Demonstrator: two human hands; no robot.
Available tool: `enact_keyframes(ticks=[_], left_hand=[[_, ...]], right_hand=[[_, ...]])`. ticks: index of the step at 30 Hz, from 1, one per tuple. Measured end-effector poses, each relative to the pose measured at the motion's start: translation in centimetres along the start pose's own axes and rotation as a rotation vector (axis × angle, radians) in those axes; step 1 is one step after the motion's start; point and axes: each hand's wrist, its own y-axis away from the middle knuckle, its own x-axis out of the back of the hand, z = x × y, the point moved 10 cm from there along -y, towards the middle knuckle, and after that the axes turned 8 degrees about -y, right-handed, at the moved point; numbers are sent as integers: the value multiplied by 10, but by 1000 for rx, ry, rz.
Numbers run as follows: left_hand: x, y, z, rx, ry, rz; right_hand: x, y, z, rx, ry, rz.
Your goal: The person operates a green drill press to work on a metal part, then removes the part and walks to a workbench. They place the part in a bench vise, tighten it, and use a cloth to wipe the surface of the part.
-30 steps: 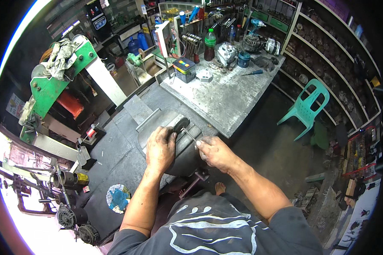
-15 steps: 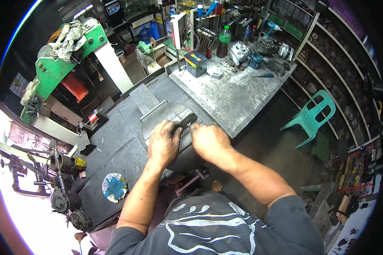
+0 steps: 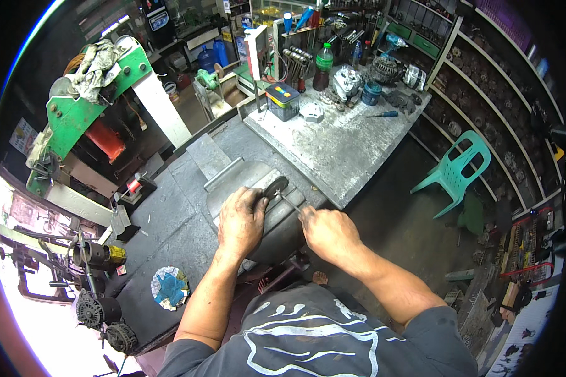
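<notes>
A dark round metal disc [image 3: 275, 185] stands on edge above a grey bench vise [image 3: 233, 182]. My left hand [image 3: 240, 221] is closed on its near-left side, thumb and fingers pinching the rim. To the right, my right hand [image 3: 330, 232] is wrapped round the end of a thin metal rod-like tool [image 3: 289, 202]. The tool's far tip reaches the middle of the disc, where a small bright piece shows. Whether the tip is inside the disc or only touches it, I cannot tell.
The vise sits on a dark metal bench. At right, a grey table [image 3: 333, 144] bears a battery-shaped box [image 3: 282, 102], a bottle [image 3: 322, 66], an alternator [image 3: 347, 83] and a screwdriver [image 3: 382, 114]. A green chair [image 3: 456, 169] stands beyond; a round cloth pad [image 3: 170, 289] lies near left.
My right hand has moved right and toward me, away from the disc, baring the thin tool's shaft. My left hand still holds the disc in nearly the same place.
</notes>
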Motion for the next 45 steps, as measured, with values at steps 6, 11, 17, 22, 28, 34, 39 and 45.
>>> enact_keyframes(ticks=[6,11,17,22,28,34,39,45], left_hand=[[3,-1,3,-29,23,19],[1,0,-1,5,21,-18],[3,0,-1,-6,15,13],[1,0,-3,-9,17,16],[4,2,-5,3,36,45],[3,1,-6,8,62,21],[4,2,-8,21,37,19],[5,0,-8,18,69,13]], right_hand=[[19,1,-4,59,-35,114],[3,13,9,-7,63,-26],[-10,19,5,-115,22,-201],[20,-1,-19,-5,-59,94],[3,-5,-8,-62,20,-28],[15,-8,-19,-2,63,22],[8,-2,-8,-87,179,-113],[7,-11,-23,52,120,-53]])
